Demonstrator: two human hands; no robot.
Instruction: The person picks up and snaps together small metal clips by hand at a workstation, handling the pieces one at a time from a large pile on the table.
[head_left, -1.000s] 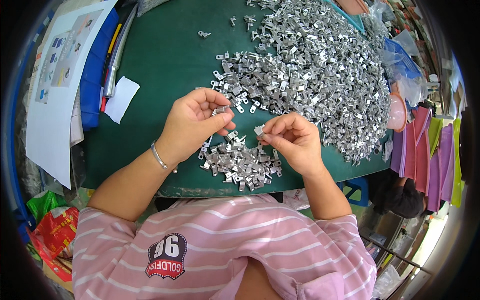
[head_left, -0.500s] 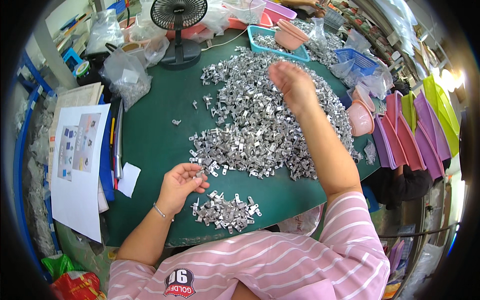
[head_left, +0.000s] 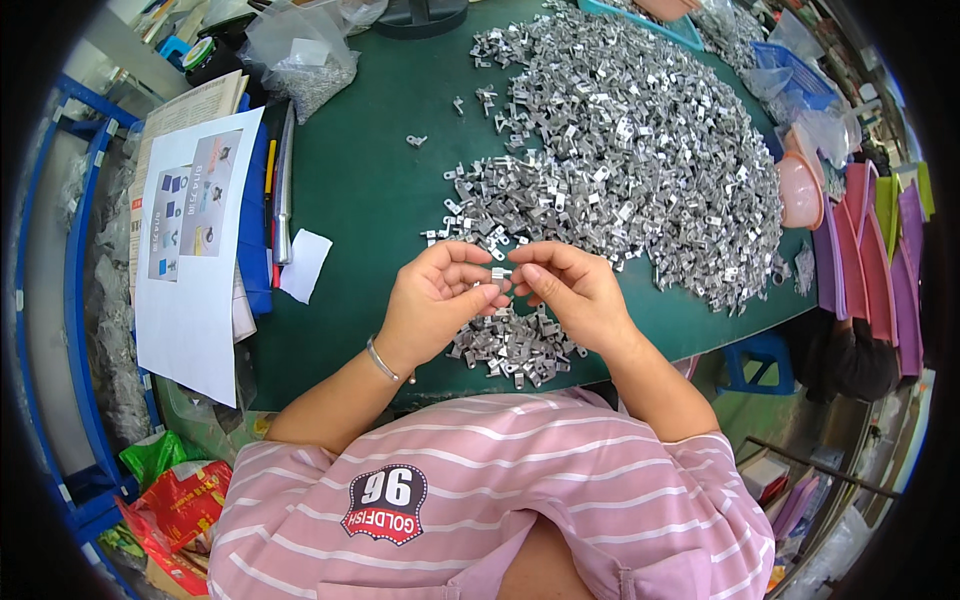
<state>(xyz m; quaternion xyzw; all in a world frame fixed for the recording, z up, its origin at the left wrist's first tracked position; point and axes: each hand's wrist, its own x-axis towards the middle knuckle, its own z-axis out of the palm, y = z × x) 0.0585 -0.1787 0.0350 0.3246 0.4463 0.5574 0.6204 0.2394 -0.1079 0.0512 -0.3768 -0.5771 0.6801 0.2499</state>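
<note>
My left hand (head_left: 440, 300) and my right hand (head_left: 572, 292) meet over the near edge of the table. Between their fingertips is a small silver metal bracket (head_left: 499, 274), pinched by the left fingers. The right thumb and forefinger close in at its other side; whether they grip it or only touch it is hard to see. Just below the hands lies a small pile of metal brackets (head_left: 522, 350), partly covered by the fingers. Beyond them spreads a much larger heap of the same brackets (head_left: 640, 170).
On the left, a printed sheet (head_left: 195, 240) lies over a blue folder (head_left: 255, 235) near pens and a torn paper scrap (head_left: 306, 266). A bag of small parts (head_left: 320, 80) stands behind. Pink bowls (head_left: 798, 190) and coloured bins (head_left: 868, 250) are at the right, above a blue stool (head_left: 755, 362).
My right hand has come back from above the large heap to join the left at the bracket. The view has shifted, so the fan is mostly out of sight.
</note>
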